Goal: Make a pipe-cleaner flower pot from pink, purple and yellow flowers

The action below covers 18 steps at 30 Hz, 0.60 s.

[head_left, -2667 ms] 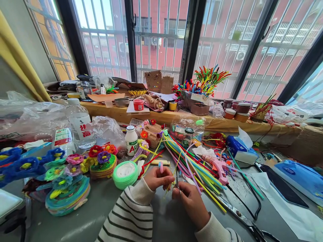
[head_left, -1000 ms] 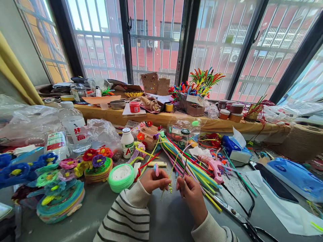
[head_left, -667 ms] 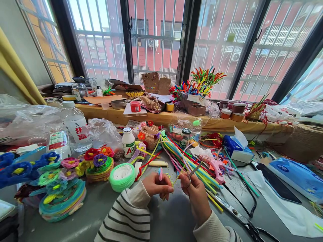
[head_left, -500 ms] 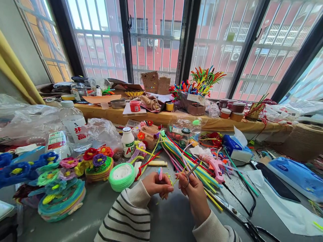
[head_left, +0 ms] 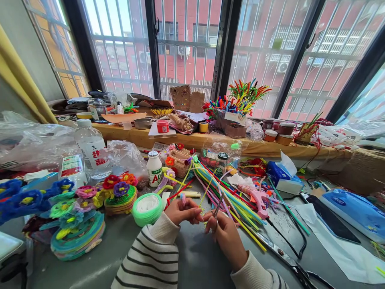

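While the left hand [head_left: 182, 212] pinched a thin yellow-green strand [head_left: 206, 192] between thumb and fingers, the right hand [head_left: 227, 233] had its grip closed round small scissors [head_left: 218, 205], blades pointing up and away near the strand. Strand rose at a slant from the left fingertips, above the bench [head_left: 197, 265]; fingertips of both hands lay close, contact uncertain. A pink-and-blue fuzzy piece [head_left: 183, 197] stood up at the left hand's fingers. Containers: pale green round dish [head_left: 146, 220], left of the left hand, held white crumpled material [head_left: 148, 203]; white bottle [head_left: 155, 172] stood upright and capped behind it; small basket [head_left: 179, 162] beyond had fuzzy flowers about it; dark-lidded jar [head_left: 221, 163] stood upright, contents unclear; blue tissue box [head_left: 281, 174] had one white tissue [head_left: 287, 162] protruding. On the ledge [head_left: 126, 134], a clear bin [head_left: 221, 115] was packed with multicoloured stems. Surroundings: a bundle of fuzzy stems [head_left: 237, 200] fanned across the bench just beyond the right hand, crowding its far side. Pink glue gun [head_left: 258, 202] lay right of the bundle, its black cord curling near large scissors [head_left: 281, 253], which flanked the right forearm. Two flower-topped coiled bases, one larger [head_left: 78, 237], one smaller [head_left: 120, 202], occupied the left side.
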Each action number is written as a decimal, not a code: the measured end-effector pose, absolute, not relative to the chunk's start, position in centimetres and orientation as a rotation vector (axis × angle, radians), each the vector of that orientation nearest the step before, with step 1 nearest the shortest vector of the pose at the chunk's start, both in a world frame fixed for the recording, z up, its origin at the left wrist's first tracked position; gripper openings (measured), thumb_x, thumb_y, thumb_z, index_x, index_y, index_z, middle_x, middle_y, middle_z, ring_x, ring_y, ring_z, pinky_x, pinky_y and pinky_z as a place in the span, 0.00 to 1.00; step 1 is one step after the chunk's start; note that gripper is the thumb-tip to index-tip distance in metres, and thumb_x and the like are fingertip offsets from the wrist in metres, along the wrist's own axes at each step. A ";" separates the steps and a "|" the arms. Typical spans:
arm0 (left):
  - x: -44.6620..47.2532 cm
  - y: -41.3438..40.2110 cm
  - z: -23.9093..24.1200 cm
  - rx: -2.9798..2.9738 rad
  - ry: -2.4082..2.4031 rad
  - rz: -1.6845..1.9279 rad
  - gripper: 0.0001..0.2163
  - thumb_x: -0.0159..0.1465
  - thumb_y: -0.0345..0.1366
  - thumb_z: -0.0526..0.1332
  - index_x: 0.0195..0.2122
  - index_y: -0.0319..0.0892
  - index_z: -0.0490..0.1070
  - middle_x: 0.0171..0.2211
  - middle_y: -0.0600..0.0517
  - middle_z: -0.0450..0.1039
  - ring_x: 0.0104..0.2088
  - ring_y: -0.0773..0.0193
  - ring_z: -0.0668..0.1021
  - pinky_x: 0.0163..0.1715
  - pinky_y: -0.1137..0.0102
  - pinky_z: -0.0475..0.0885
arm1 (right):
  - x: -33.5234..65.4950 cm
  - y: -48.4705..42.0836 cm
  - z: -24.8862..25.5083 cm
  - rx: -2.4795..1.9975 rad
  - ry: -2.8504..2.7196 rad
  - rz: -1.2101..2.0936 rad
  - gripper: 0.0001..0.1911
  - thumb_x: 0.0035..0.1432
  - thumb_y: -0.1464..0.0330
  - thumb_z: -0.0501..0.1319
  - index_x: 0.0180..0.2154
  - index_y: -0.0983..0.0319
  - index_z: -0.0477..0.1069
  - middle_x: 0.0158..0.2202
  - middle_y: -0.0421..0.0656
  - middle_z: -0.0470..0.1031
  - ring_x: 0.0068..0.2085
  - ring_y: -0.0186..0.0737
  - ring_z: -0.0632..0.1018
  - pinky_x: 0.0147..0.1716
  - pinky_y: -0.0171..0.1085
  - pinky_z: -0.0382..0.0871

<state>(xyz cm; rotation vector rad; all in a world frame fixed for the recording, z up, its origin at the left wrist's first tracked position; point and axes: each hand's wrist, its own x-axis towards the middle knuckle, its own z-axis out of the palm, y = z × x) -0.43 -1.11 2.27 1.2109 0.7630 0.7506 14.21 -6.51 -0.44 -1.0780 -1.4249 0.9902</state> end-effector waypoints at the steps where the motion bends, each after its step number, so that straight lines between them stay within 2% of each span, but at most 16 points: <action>1: -0.4 -1.1 2.3 1.202 0.752 0.767 0.13 0.42 0.38 0.64 0.20 0.35 0.63 0.15 0.54 0.71 0.15 0.72 0.70 0.18 0.76 0.62 | 14.1 -6.6 -0.5 -1.076 -1.506 0.959 0.23 0.48 0.52 0.49 0.24 0.64 0.69 0.21 0.41 0.66 0.23 0.33 0.67 0.23 0.32 0.60; 5: -0.4 -1.1 2.3 1.187 0.738 0.753 0.13 0.42 0.38 0.65 0.20 0.35 0.63 0.15 0.53 0.71 0.15 0.72 0.70 0.19 0.75 0.63 | 13.8 -7.0 -0.5 -1.091 -1.708 0.884 0.27 0.47 0.48 0.45 0.26 0.64 0.69 0.27 0.43 0.68 0.27 0.35 0.67 0.26 0.33 0.60; 13: -0.1 -1.2 1.8 1.233 0.647 0.623 0.12 0.44 0.37 0.63 0.21 0.36 0.62 0.16 0.53 0.72 0.15 0.71 0.71 0.17 0.76 0.62 | 13.6 -7.2 -0.3 -1.075 -1.766 0.883 0.30 0.45 0.45 0.43 0.22 0.63 0.67 0.22 0.41 0.66 0.24 0.34 0.65 0.23 0.31 0.57; 18: 0.0 -1.2 1.5 1.227 0.611 0.613 0.12 0.44 0.36 0.64 0.21 0.36 0.62 0.15 0.53 0.71 0.14 0.72 0.70 0.15 0.77 0.62 | 13.9 -7.0 -0.5 -1.169 -1.697 0.818 0.27 0.44 0.47 0.48 0.16 0.64 0.66 0.17 0.40 0.64 0.21 0.32 0.63 0.21 0.31 0.56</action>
